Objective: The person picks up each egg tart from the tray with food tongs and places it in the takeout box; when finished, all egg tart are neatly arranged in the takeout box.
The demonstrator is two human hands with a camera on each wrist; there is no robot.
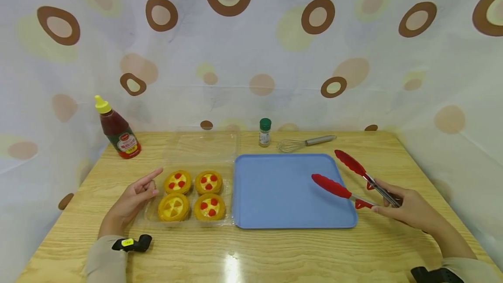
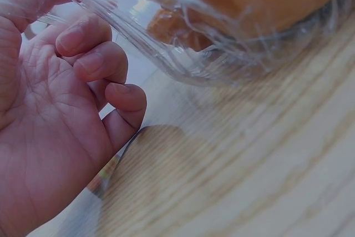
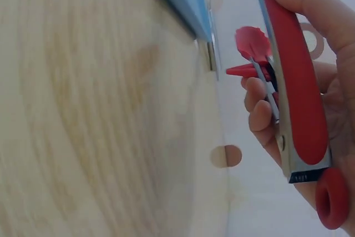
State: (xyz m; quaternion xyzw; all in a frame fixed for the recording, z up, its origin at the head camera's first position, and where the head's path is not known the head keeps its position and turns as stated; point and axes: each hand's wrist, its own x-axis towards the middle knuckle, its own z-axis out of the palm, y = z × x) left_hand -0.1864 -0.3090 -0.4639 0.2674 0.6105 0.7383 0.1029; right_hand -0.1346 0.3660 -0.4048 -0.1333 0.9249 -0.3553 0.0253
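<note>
At the left, my left hand (image 1: 131, 200) rests at the left edge of a clear plastic box (image 1: 229, 174), index finger straight and the other fingers loosely bent. In the left wrist view the thumb meets the plastic rim (image 2: 166, 73), and the bent fingers (image 2: 102, 65) hold nothing. Inside the box sit several egg tarts (image 1: 209, 208), most with red pieces on top and one tart (image 1: 173, 207) with yellow pieces. My right hand (image 1: 410, 208) grips red-tipped tongs (image 1: 332, 185), arms spread apart, over the right edge of a blue tray (image 1: 283, 191). Nothing is between the tips.
A sauce bottle (image 1: 119, 132) with a yellow cap stands at the back left. Behind the tray are a green-capped spice jar (image 1: 265, 133) and a whisk (image 1: 308, 142) lying down. The box's clear lid (image 1: 204, 145) is folded back. A patterned curtain (image 1: 251, 47) borders the wooden table (image 1: 188, 252).
</note>
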